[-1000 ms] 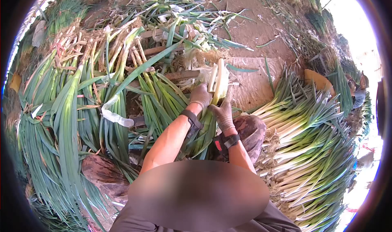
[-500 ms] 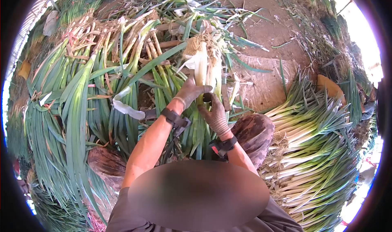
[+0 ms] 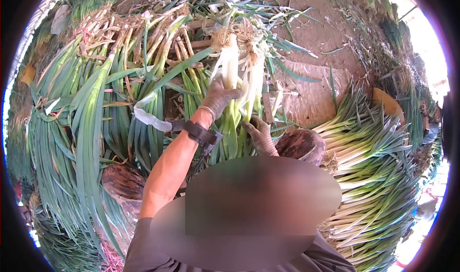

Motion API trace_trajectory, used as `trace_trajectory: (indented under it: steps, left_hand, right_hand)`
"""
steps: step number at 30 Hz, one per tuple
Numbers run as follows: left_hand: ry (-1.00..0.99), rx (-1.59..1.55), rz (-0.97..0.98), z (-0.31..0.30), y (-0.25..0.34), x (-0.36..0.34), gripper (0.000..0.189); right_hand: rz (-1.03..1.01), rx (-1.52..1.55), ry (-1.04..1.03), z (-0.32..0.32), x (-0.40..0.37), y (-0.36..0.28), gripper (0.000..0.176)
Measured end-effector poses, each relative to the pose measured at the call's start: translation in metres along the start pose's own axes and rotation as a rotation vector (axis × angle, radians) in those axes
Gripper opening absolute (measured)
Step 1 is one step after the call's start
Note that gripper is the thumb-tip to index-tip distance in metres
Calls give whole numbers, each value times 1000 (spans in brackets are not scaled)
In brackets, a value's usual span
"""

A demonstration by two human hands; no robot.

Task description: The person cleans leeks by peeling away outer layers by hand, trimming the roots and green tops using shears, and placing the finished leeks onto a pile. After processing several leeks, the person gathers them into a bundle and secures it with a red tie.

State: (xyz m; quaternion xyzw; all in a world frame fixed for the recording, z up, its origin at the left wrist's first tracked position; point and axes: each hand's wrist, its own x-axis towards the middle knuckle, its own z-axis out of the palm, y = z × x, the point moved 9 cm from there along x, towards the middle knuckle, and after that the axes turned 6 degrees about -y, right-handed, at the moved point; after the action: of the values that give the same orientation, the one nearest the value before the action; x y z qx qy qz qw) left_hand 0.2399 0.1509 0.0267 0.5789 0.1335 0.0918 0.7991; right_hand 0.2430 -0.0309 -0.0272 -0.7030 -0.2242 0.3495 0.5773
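Half a second on, has raised leeks (image 3: 235, 63) higher, left hand (image 3: 218, 98) and right hand (image 3: 259, 135) both clenched round them, seemingly mid-peel.

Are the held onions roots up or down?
Up: roots top the onions; leaves hang below the left hand.

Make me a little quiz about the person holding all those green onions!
1. True or false: the left hand grips the onion bunch at its white stalks.
2. Where do the bunch's roots point? A) up and away from the person B) down toward the person's lap C) straight to the person's left
3. What do the left hand and the right hand both wear?

Key: 1 true. 2 A. 3 gloves.
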Motion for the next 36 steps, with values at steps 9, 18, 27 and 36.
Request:
trace_trajectory:
  steps: [9,18,27,36]
  left_hand:
    - [4,-1,87,-5,55,-12,43]
    - [27,-99,210,12,64,-30,49]
    - [106,51,257,14,94,-41,39]
    - [404,441,616,16,118,-49,34]
  right_hand:
    - [-27,60,302,-41,15,-50,23]
    - [-337,-426,109,3,26,-99,40]
    - [-115,-554,195,45,-23,-123,94]
    - [-196,-398,181,38,-5,-89,69]
